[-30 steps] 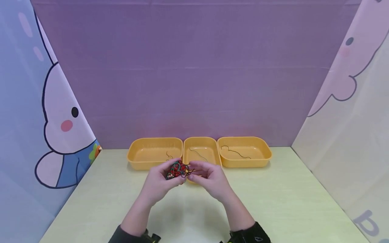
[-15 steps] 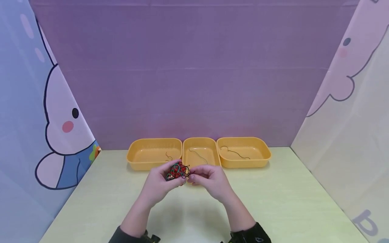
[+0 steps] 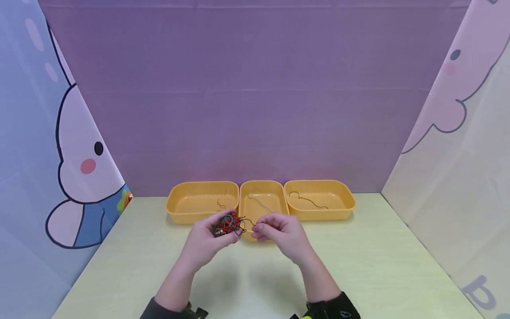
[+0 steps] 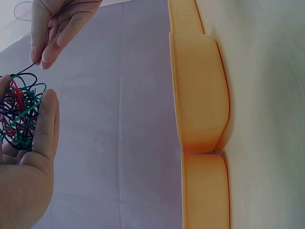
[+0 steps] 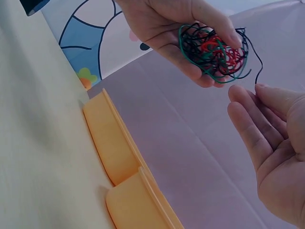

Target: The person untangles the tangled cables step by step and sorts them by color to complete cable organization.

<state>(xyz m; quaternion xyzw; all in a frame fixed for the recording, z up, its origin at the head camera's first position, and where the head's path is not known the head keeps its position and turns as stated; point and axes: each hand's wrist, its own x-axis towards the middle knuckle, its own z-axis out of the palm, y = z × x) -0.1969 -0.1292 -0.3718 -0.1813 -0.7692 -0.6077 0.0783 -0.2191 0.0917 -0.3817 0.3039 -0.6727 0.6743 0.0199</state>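
Observation:
A tangled ball of thin wires (image 3: 228, 223), red, green and black, lies in my left hand (image 3: 201, 243), gripped between thumb and fingers. In the right wrist view the same wire tangle (image 5: 214, 55) shows loose loops at its edge. One black wire (image 5: 260, 67) runs out of it to my right hand (image 3: 284, 237), where thumb and index finger pinch its end. The left wrist view also shows this wire stretched between my left hand (image 4: 33, 176) and the right hand (image 4: 62, 28) above it. Both hands are raised over the table, in front of the trays.
Three yellow trays stand side by side at the table's back: a left tray (image 3: 191, 218), a middle tray (image 3: 255, 204) and a right tray (image 3: 320, 215). Each holds thin wire pieces. A purple backdrop (image 3: 255, 97) rises behind, with printed cloths at both sides.
My right hand has closed on a black wire end and drawn it to the right, away from the tangle. My left hand has shifted slightly left with the tangle.

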